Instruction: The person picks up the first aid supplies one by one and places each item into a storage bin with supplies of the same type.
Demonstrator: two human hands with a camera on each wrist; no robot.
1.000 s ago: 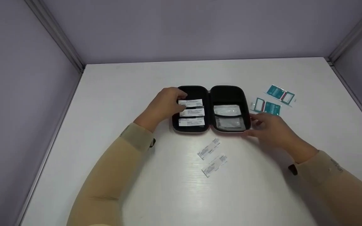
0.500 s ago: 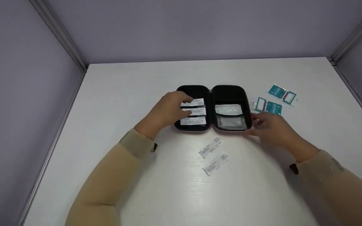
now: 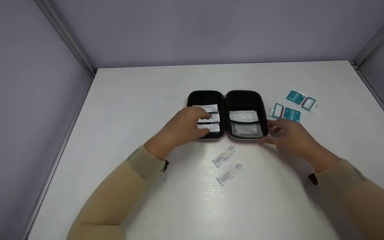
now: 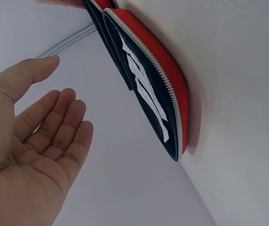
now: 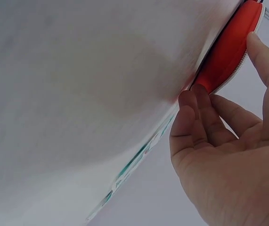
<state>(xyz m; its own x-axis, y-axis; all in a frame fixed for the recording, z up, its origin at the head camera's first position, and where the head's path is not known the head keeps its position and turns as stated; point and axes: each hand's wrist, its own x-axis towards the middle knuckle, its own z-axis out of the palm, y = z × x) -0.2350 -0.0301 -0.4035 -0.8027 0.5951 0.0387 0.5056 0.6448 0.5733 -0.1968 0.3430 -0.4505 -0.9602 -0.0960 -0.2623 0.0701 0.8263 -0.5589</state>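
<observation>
The red case (image 3: pixel 243 100) lies open with white packets (image 3: pixel 211 108) in its left half, the left hand (image 3: pixel 186 127) hangs over them with thumb and fingers apart, holding nothing, and the right hand (image 3: pixel 289 137) pinches the case's right edge on the white worktop (image 3: pixel 142 91).

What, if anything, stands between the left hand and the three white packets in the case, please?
Nothing visible does: the left wrist view shows only air between the left hand and the white packets in the case.
</observation>
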